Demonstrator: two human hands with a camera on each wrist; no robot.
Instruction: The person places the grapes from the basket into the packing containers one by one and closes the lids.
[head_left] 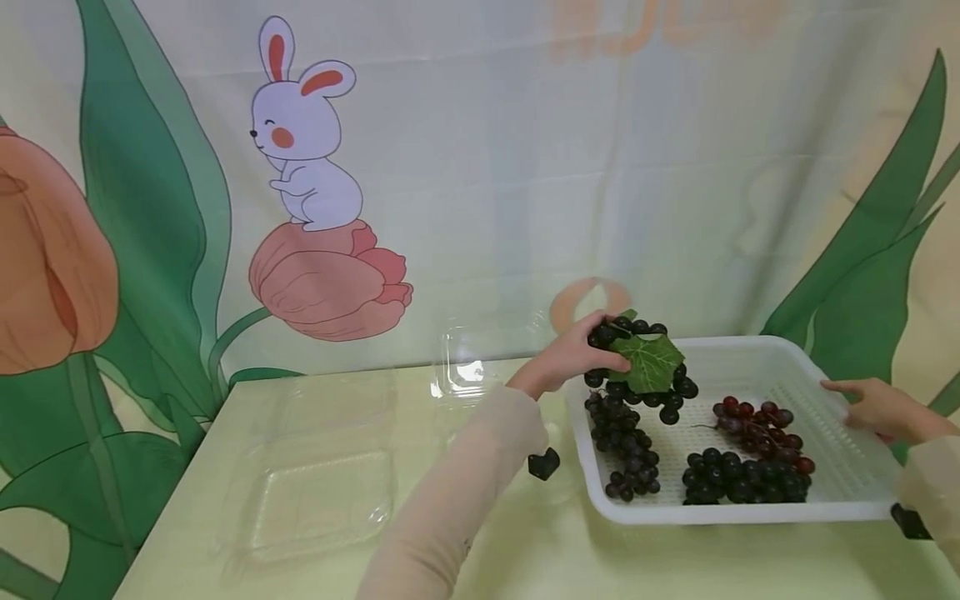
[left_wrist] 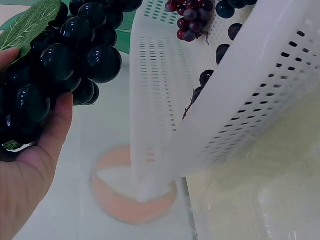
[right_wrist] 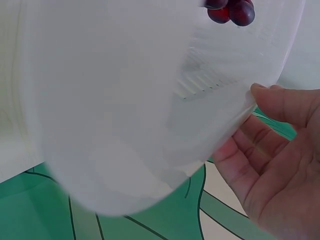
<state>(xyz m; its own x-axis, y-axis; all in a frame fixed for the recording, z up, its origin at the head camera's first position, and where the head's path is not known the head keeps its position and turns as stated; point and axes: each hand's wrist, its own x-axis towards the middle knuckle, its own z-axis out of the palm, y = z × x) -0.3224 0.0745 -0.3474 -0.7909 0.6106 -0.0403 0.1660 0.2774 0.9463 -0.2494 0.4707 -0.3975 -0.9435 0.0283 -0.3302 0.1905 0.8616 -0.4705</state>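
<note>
1. Lower left, a clear plastic container (head_left: 322,504) lies on the table (head_left: 573,560).
2. Right of centre, my left hand (head_left: 576,358) curls round a leafy black grape bunch (head_left: 648,367), raised at the white basket's (head_left: 637,515) upper-left corner; I judge this a moving step, next wanting clearance from the rim.
3. Lower right, three other grape bunches (head_left: 750,479) lie inside.
4. Right edge, my right hand (head_left: 885,407) pinches the rim.

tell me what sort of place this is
Probably an indoor tabletop set-up, perhaps a filming corner: a cartoon-printed backdrop hangs behind a pale green table, and a white basket holds bunches of grapes.
</note>
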